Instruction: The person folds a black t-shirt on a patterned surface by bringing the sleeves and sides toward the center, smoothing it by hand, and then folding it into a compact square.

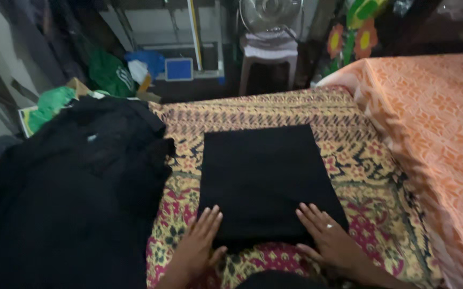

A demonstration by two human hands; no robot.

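While you look down at the bottom of the frame, your left hand (199,243) lies flat with its fingers (210,217) spread open on the near left corner of a folded black cloth (266,179), gripping nothing. Your right hand (330,235), a ring on one finger, rests palm down on the near right corner of the same cloth, fingers (311,214) stretched out and loose, also holding nothing. That cloth sits as a neat rectangle in the middle of the frame, lying flat on a patterned yellow and red bedspread (360,176). Just beside it, filling the lower left of the frame, lies a loose heap of black garments (66,192), its edge near the folded piece but apart from it. Along the right side an orange woven cover (434,128) rises above the bedspread. Farther off, at the upper left, you see green bags (108,72) and a small blue square thing (179,69); at upper centre stands a white plastic stool (270,56) with a fan (270,14) on it.
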